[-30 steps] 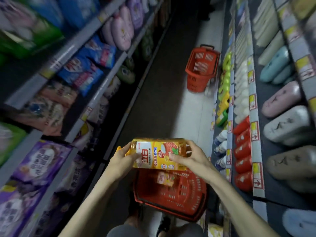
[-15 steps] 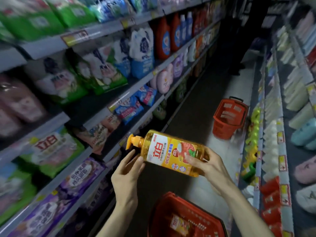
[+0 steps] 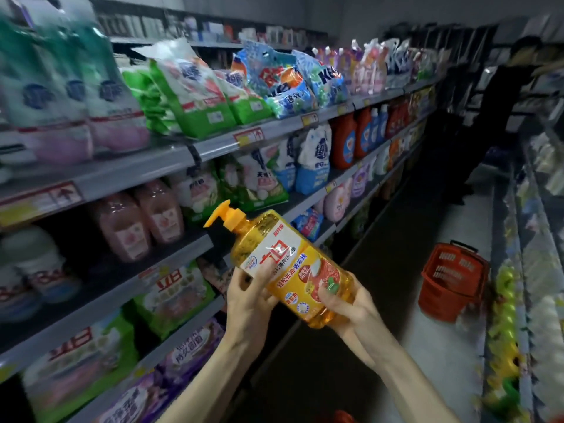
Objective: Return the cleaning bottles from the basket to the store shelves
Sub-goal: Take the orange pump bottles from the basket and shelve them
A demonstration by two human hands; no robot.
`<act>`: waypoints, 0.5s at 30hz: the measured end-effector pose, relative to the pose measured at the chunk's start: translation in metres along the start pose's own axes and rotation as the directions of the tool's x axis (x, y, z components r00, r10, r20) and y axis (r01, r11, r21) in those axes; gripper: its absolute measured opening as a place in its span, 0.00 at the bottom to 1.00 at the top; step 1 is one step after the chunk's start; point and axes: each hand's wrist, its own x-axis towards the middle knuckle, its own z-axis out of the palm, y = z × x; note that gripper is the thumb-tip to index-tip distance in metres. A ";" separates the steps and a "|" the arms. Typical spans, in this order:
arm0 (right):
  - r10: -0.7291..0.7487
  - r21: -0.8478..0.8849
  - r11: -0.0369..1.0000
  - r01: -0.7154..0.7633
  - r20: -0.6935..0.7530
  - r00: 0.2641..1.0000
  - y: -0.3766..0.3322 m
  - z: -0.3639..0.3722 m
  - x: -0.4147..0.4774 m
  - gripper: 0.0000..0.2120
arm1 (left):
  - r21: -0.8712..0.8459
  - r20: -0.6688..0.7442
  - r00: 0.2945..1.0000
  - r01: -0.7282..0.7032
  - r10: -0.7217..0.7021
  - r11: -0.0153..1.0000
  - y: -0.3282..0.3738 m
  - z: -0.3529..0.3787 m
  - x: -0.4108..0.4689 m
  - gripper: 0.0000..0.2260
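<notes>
Both hands are up on the yellow pump bottle [image 3: 293, 264], held in the air in the aisle in front of the left-hand shelves [image 3: 128, 169]. It is tilted, with the orange pump [image 3: 225, 215] aimed up and left toward the shelf that holds the pink bottles [image 3: 139, 222]. Whether the pump tip has reached that shelf edge, I cannot tell.

The left hand [image 3: 248, 297] is clamped on the upper part of the bottle, thumb laid across the white label, fingers [image 3: 236, 280] curled round the far side. The right hand [image 3: 351, 305] cups the base from below, thumb pressed on the front. Its other fingers are tucked behind the bottle, out of sight.

The nearest bags [image 3: 61, 96] on the top left shelf are smeared, their print unreadable. The right-hand shelves [image 3: 518, 285] are a blur of yellow and white shapes, cut off by the frame.

A red basket [image 3: 451, 282] sits on the floor just beside those shelves, its contents hard to make out. At the bottom edge a red sliver [image 3: 340, 418] peeks in, too cropped to name. At the far end of the aisle stands a dark figure [image 3: 500, 96], only an outline.
</notes>
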 end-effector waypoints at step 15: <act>0.076 -0.493 0.859 0.140 0.393 0.916 0.001 0.136 0.032 0.37 | 0.193 -0.018 0.951 -0.300 0.310 0.934 0.104 -0.106 -0.044 0.20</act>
